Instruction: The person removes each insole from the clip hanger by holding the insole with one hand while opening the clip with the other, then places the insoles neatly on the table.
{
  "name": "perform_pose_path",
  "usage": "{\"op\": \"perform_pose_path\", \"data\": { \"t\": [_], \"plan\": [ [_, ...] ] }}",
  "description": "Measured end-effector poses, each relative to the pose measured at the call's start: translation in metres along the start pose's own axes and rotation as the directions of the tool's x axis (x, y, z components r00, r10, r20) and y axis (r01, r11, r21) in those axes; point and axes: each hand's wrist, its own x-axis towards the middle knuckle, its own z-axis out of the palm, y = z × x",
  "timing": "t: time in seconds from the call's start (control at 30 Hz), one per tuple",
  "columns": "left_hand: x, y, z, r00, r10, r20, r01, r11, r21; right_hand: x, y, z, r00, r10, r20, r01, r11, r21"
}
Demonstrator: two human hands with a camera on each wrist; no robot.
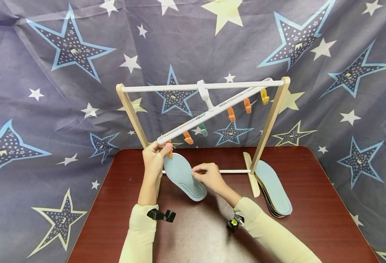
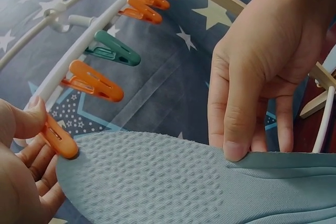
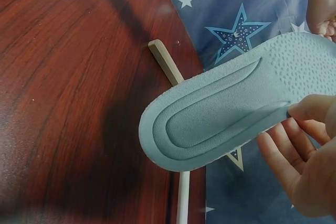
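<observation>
A light blue insole (image 1: 183, 175) slants down from the low left end of a white clip hanger (image 1: 225, 105). At that end my left hand (image 1: 152, 159) pinches an orange clip (image 2: 60, 139) between thumb and fingers. The clip's tip overlaps the insole's textured toe end in the left wrist view. My right hand (image 1: 210, 177) pinches the insole's side edge near its middle, thumb (image 2: 236, 149) on the near face. The heel end with its curved grooves hangs free over the table, shown in the right wrist view.
The hanger hooks over the white bar of a wooden rack (image 1: 267, 128) and tilts up to the right. Along it hang more orange clips (image 1: 231, 114), a green clip (image 1: 203, 129) and a yellow clip (image 1: 264, 96). A stack of insoles (image 1: 273, 186) lies right of the rack on the dark red table (image 1: 311, 171).
</observation>
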Motion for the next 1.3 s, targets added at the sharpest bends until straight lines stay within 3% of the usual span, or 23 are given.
{"op": "perform_pose_path", "data": {
  "t": [0.13,0.63,1.3],
  "plan": [
    [0.001,-0.001,0.000,1.000,-0.012,0.006,0.012,1.000,-0.024,0.003,0.014,0.001,1.000,0.005,0.002,-0.005,1.000,-0.013],
    [0.002,0.000,0.001,0.999,-0.036,0.034,0.037,0.999,-0.024,-0.001,0.019,-0.006,1.000,0.017,-0.002,-0.017,0.998,-0.058],
    [-0.002,0.000,0.000,0.999,-0.039,0.032,0.040,0.999,-0.012,-0.009,0.020,-0.022,0.993,0.114,-0.028,-0.112,0.993,0.043]
  ]
}}
